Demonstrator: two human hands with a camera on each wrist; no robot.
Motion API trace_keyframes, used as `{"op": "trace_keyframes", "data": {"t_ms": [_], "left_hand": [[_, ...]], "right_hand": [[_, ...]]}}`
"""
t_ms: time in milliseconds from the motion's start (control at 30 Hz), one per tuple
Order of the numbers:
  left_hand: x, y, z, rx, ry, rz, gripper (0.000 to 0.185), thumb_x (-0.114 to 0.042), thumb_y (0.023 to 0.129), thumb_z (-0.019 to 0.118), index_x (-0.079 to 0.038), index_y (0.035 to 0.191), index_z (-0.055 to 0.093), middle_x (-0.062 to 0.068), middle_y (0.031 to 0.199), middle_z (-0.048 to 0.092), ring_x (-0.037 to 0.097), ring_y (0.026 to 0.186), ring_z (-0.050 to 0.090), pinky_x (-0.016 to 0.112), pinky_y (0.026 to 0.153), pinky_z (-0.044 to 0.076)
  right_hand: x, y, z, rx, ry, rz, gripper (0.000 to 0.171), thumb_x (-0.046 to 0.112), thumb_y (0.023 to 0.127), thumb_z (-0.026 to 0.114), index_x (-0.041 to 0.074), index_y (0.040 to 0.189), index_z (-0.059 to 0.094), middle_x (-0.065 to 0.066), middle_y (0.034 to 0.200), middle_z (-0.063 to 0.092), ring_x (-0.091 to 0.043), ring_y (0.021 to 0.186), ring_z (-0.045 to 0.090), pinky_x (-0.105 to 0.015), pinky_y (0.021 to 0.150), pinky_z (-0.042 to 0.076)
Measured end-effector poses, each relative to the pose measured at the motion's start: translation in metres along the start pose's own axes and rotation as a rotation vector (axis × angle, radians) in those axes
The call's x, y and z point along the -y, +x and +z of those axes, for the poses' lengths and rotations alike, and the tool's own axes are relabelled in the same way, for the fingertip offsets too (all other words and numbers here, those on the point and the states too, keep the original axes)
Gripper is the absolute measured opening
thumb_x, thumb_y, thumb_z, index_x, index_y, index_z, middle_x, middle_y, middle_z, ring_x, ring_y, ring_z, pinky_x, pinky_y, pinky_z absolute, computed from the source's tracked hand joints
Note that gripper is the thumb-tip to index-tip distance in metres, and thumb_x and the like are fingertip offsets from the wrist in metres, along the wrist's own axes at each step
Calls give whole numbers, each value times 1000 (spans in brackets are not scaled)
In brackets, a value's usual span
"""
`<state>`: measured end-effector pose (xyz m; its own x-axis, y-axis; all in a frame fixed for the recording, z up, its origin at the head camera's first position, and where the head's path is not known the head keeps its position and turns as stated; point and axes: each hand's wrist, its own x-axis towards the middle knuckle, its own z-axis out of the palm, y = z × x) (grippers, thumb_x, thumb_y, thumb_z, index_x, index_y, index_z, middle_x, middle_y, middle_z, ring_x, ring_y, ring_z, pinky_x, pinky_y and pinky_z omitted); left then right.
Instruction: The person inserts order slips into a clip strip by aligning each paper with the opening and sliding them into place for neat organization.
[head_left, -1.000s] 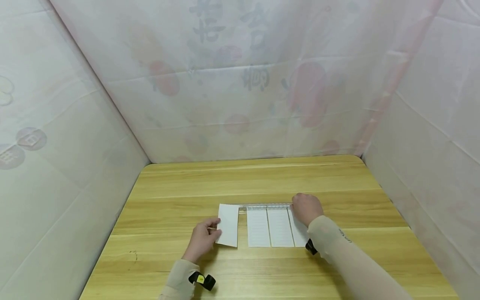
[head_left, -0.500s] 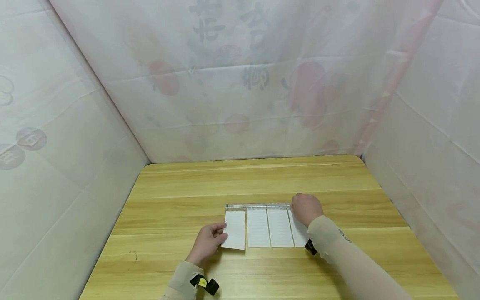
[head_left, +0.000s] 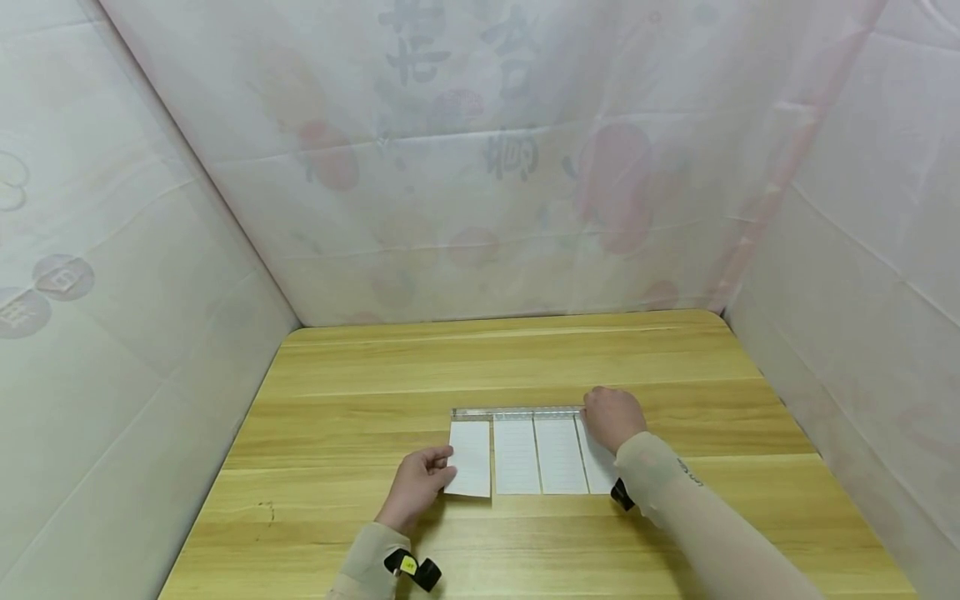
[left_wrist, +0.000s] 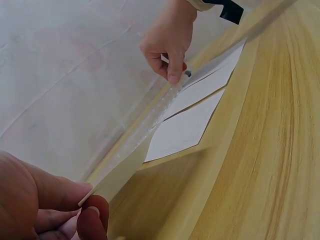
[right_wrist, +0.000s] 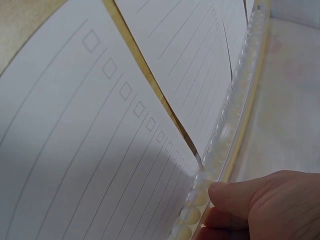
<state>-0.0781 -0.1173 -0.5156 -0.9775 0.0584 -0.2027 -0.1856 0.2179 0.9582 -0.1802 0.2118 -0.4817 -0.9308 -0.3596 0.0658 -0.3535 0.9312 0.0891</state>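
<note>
Two hands lined paper slips up against a clear ruler on a wooden counter.

The left hand (head_left: pixel 417 486) pinched the lower left edge of a blank white slip (head_left: pixel 470 457) between thumb and curled fingers; the slip lay flat on the counter (head_left: pixel 337 400), its top edge just under the ruler (head_left: pixel 517 412) and its right edge just beside the first of three lined slips (head_left: pixel 517 455). The right hand (head_left: pixel 613 417) rested on the ruler's right end, fingers curled over it and the thumb tip pressing its bumpy edge, as the right wrist view showed. The lined slips lay side by side below the ruler with narrow gaps of wood between them, the rightmost partly hidden by the right forearm. Pale printed sheeting (head_left: pixel 480 167) walled the counter on three sides.
</note>
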Motion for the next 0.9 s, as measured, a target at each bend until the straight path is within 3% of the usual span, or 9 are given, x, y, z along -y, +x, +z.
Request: {"op": "trace_keyframes", "data": {"t_ms": [900], "left_hand": [[8, 9, 5, 1, -13, -32, 38, -4, 90, 66, 7, 125, 58, 10, 99, 57, 17, 81, 52, 23, 60, 47]], "right_hand": [[2, -4, -5, 6, 1, -9, 19, 20, 87, 71, 2, 79, 69, -7, 70, 61, -20, 57, 59, -36, 53, 53]]}}
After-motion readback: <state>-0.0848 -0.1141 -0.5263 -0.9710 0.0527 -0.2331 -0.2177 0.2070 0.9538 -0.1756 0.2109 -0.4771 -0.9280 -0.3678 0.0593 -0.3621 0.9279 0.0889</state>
